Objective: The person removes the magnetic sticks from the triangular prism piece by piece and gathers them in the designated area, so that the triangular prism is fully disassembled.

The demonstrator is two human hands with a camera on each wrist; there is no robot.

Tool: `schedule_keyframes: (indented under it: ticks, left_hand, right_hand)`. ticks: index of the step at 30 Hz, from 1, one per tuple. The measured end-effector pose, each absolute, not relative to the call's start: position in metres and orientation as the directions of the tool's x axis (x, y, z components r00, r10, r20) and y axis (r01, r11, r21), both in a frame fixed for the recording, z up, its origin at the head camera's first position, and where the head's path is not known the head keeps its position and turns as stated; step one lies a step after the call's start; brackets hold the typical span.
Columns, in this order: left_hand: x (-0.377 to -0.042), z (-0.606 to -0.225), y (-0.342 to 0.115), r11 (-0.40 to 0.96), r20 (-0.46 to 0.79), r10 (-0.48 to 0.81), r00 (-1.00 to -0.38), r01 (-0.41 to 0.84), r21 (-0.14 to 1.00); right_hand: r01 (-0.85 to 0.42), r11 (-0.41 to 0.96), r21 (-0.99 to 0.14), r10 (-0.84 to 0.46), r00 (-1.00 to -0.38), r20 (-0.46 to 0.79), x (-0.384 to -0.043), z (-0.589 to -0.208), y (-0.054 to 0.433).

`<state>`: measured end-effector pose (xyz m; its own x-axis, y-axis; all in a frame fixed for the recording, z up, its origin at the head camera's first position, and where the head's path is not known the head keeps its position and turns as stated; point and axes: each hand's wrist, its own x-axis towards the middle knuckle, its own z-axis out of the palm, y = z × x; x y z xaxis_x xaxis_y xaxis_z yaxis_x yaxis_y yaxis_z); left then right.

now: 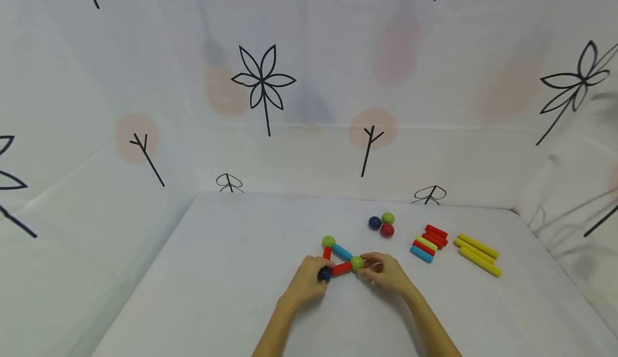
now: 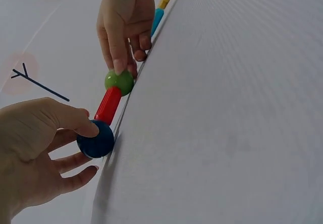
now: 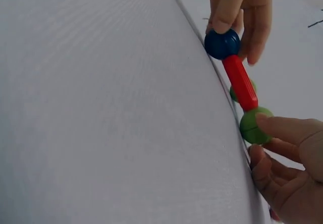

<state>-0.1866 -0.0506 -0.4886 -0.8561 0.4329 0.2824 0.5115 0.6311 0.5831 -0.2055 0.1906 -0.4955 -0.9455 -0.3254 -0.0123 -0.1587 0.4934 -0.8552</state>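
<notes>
A triangle of balls and rods lies on the white table. Its near left corner is a dark blue ball (image 1: 324,274), which my left hand (image 1: 308,281) pinches between thumb and fingers. At the right corner my right hand (image 1: 386,274) pinches a green ball (image 1: 357,263). Between these two balls runs a red rod (image 1: 341,269). Another green ball (image 1: 328,241) forms the far corner, joined to the right corner by a blue rod (image 1: 343,252). A second red rod (image 1: 326,253) leads from that far ball toward the dark blue one, its near end covered by my left fingers.
Beyond the triangle sit three loose balls: dark blue (image 1: 374,223), green (image 1: 388,218) and red (image 1: 387,230). Short rods (image 1: 425,247) in red, blue and yellow-green lie to the right, then longer yellow rods (image 1: 478,255). A patterned white cloth (image 1: 309,153) hangs behind the table.
</notes>
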Motion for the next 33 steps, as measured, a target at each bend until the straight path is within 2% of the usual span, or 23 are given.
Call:
schedule_keyframes:
  ticks: [6, 17, 25, 33]
  left_hand:
    - [-0.188, -0.491, -0.045, 0.647, 0.294, 0.392, -0.871, 0.489, 0.586]
    - [-0.199, -0.496, -0.029, 0.693, 0.398, 0.359, -0.844, 0.527, 0.492]
    - [-0.201, -0.498, -0.024, 0.719, 0.306, 0.358, -0.882, 0.469, 0.512]
    - [-0.203, -0.498, -0.026, 0.729, 0.297, 0.371, -0.880, 0.474, 0.494]
  right_hand:
    - [-0.164, 0.501, -0.850, -0.296, -0.955, 0.010, -0.204, -0.494, 0.182]
    - [-0.218, 0.490, -0.844, -0.304, -0.950, 0.069, -0.205, -0.499, 0.174]
    - [-0.282, 0.566, -0.774, -0.279, -0.950, 0.142, -0.206, -0.500, 0.167]
    - [-0.330, 0.601, -0.728, -0.325, -0.933, 0.154, -0.206, -0.497, 0.166]
